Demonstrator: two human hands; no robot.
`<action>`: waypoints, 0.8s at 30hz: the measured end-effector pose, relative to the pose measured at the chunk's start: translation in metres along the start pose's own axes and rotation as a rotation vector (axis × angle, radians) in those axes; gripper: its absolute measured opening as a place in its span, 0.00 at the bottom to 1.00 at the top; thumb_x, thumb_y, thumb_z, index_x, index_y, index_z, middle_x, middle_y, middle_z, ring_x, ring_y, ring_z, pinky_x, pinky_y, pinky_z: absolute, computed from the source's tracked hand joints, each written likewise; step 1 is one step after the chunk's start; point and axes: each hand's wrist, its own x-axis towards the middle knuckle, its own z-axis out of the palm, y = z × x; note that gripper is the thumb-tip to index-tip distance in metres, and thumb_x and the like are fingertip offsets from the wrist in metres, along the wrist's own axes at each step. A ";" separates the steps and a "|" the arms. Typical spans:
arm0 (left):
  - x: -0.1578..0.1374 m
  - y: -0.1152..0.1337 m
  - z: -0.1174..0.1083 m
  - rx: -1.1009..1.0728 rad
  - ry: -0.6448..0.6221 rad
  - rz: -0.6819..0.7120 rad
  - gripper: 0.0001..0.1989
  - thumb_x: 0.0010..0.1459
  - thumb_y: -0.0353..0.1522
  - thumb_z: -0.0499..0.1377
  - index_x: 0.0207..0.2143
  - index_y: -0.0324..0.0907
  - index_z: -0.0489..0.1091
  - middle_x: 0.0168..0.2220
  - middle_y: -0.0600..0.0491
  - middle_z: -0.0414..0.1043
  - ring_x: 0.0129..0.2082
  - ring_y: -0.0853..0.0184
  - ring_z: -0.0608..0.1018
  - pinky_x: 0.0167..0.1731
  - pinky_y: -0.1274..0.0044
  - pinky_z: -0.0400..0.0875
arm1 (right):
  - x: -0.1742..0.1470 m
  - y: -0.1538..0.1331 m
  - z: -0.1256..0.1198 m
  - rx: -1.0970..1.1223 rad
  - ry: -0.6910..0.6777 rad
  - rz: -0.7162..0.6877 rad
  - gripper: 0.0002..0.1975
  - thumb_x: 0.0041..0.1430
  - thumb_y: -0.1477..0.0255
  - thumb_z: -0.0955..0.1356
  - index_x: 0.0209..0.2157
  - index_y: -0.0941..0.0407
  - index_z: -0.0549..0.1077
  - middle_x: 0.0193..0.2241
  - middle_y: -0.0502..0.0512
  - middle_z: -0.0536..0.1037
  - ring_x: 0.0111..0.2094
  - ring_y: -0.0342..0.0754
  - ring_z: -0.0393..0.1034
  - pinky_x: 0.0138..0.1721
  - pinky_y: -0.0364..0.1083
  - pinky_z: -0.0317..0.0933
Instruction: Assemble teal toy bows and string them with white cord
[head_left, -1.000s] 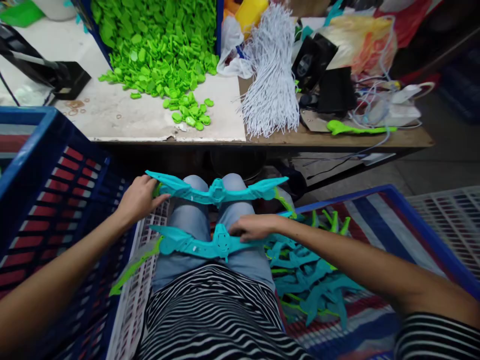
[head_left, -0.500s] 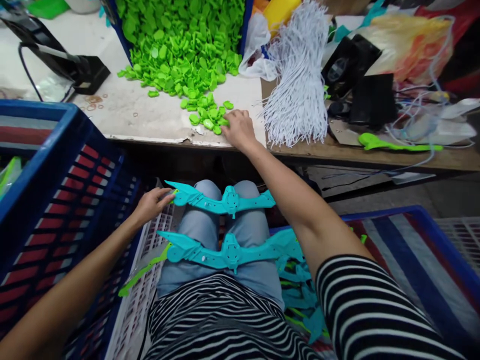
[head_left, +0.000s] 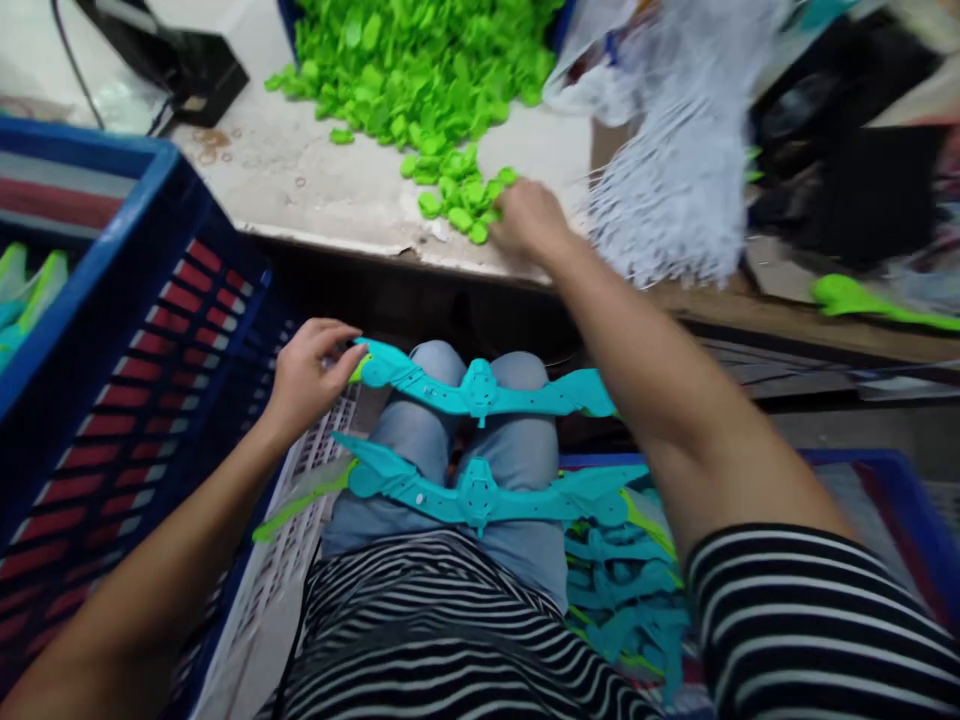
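Two turquoise parts are laid across the lap, one behind the other: far turquoise part [head_left: 480,395] on the knees, near turquoise part [head_left: 420,493] on the thighs. Left end of the far one is touched by the left hand [head_left: 311,375], thumb and fingers curled there; whether it is gripped can't be told. Right hand [head_left: 532,220] is bent at the right edge of the small green pieces [head_left: 457,195], near the front edge of the surface [head_left: 337,200]; fingertips are hidden, so whether a piece is held can't be told.

Around: main green heap [head_left: 420,80] is spilled just beyond. White cord bundle [head_left: 675,180] is set right of the right hand, blurred. Clear plastic bag [head_left: 600,95] is seen between heap and cords, long green piece [head_left: 877,300] at far right, black stand [head_left: 202,75] at far left. Left side is walled by a blue crate [head_left: 161,170], with a white basket [head_left: 270,590] tucked between it and the legs. More turquoise parts [head_left: 622,570] are piled at right.

In the way: right end of the far part is covered by the right forearm [head_left: 675,400].

Markings: a pale oval mark [head_left: 420,498] is seen on the near part; too small to be read.
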 end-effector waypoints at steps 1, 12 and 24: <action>0.000 0.005 -0.003 -0.037 0.001 -0.013 0.14 0.56 0.39 0.56 0.36 0.39 0.74 0.38 0.49 0.73 0.36 0.66 0.75 0.36 0.77 0.70 | -0.003 -0.003 -0.004 -0.014 0.003 0.006 0.22 0.62 0.58 0.63 0.35 0.67 0.71 0.41 0.68 0.70 0.48 0.58 0.65 0.51 0.58 0.58; -0.008 0.020 -0.021 -0.244 -0.022 -0.200 0.16 0.55 0.41 0.58 0.33 0.36 0.74 0.29 0.52 0.75 0.30 0.67 0.76 0.30 0.78 0.70 | -0.019 -0.023 -0.026 -0.169 0.023 0.176 0.22 0.58 0.61 0.65 0.44 0.65 0.75 0.43 0.71 0.77 0.50 0.66 0.68 0.47 0.63 0.61; -0.035 0.033 -0.013 -0.376 -0.225 -0.280 0.15 0.54 0.42 0.58 0.35 0.41 0.75 0.33 0.51 0.77 0.34 0.62 0.77 0.37 0.72 0.72 | -0.049 0.015 -0.044 -0.156 0.002 -0.143 0.18 0.52 0.80 0.65 0.47 0.64 0.72 0.47 0.68 0.73 0.47 0.57 0.69 0.46 0.55 0.62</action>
